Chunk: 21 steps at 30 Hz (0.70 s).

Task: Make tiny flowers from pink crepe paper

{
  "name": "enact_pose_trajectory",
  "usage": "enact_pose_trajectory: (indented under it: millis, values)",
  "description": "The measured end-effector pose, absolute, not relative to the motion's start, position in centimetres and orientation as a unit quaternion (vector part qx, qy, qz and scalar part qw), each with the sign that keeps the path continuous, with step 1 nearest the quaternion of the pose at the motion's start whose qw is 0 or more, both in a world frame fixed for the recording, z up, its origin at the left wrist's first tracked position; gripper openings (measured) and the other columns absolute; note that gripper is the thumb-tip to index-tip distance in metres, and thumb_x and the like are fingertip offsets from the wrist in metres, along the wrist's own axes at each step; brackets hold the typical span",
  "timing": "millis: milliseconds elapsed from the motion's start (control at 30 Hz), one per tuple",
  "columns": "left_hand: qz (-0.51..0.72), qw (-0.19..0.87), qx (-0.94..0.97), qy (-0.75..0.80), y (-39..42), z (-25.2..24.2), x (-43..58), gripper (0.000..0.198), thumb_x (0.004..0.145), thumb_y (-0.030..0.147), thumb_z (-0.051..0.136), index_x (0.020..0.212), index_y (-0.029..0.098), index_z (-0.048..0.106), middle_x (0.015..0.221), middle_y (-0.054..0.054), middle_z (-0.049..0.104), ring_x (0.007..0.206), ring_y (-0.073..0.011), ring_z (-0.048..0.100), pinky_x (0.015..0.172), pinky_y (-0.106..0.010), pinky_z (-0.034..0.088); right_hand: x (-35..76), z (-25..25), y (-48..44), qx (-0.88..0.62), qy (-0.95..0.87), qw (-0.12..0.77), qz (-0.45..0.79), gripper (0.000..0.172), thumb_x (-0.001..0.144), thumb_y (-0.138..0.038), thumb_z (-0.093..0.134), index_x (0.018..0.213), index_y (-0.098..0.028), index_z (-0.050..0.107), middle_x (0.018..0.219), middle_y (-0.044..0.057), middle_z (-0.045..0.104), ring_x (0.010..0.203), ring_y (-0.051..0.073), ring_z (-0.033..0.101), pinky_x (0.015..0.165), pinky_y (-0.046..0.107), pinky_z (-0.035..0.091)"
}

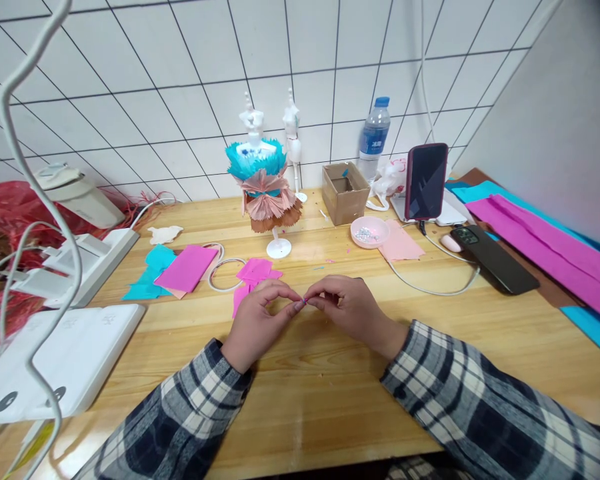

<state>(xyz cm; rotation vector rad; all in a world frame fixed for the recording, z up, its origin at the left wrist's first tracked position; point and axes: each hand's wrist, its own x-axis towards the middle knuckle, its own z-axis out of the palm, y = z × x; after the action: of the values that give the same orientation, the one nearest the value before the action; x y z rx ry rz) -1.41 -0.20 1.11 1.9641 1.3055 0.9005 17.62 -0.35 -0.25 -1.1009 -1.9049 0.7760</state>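
Observation:
My left hand (265, 317) and my right hand (347, 307) meet fingertip to fingertip over the middle of the table. Both pinch a tiny pink bit (305, 302), mostly hidden by the fingers; its kind is too small to make out. Just beyond the left hand lie cut pieces of magenta crepe paper (256, 270). Farther back, a white mannequin stand (279, 249) wears a ruffled dress (265, 183) of blue, pale pink and brown paper. A second, bare mannequin (292, 130) stands behind it.
A pink dish of small beads (369, 232), a cardboard box (345, 193), a propped phone (427, 180) and a water bottle (375, 133) stand at the back right. A dark phone (495, 260) lies right. A power strip (87, 267) and a hanging white cable (17, 140) are left.

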Motion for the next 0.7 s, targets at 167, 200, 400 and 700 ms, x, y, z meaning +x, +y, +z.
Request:
enact_pose_trajectory:
  millis: [167,200,400,700]
  values:
    - [0.362,0.302,0.724,0.504,-0.25,1.17,-1.47,0.015,0.076,0.034,0.067,0.075,0.019,0.067,0.080,-0.004,0.068,0.081,-0.0187,0.062,0.078,-0.032,0.047,17.26,-0.34,-0.42,-0.448,-0.663,0.402,0.446,0.009,0.081,-0.026,0.063,0.083,-0.019,0.068,0.077,0.001,0.069,0.064,0.012,0.058,0.059,0.024,0.043]
    - [0.369,0.311,0.715,0.507,-0.27,1.14,-1.48,0.016,0.076,0.034,0.068,0.078,0.019,0.066,0.082,-0.004,0.068,0.082,-0.0187,0.062,0.079,-0.032,0.047,17.21,-0.36,-0.41,-0.447,-0.648,0.404,0.466,0.009,0.081,-0.026,0.063,0.083,-0.019,0.067,0.077,0.001,0.069,0.065,0.012,0.059,0.059,0.024,0.044]
    - [0.329,0.397,0.684,0.516,-0.15,0.86,-1.37,0.026,0.077,0.039,0.066,0.091,0.017,0.065,0.091,-0.007,0.069,0.087,-0.0202,0.063,0.079,-0.033,0.050,17.24,-0.82,-0.30,-0.442,-0.628,0.416,0.487,0.015,0.079,-0.028,0.065,0.090,-0.019,0.065,0.079,0.002,0.069,0.069,0.013,0.061,0.062,0.025,0.047]
    - [0.361,0.389,0.678,0.508,-0.21,1.06,-1.33,0.019,0.077,0.035,0.065,0.079,0.017,0.064,0.081,-0.004,0.065,0.079,-0.0174,0.061,0.075,-0.029,0.049,17.25,-0.99,-0.26,-0.443,-0.608,0.386,0.533,0.028,0.077,-0.029,0.067,0.102,-0.019,0.057,0.075,-0.001,0.064,0.054,0.009,0.051,0.054,0.023,0.041]
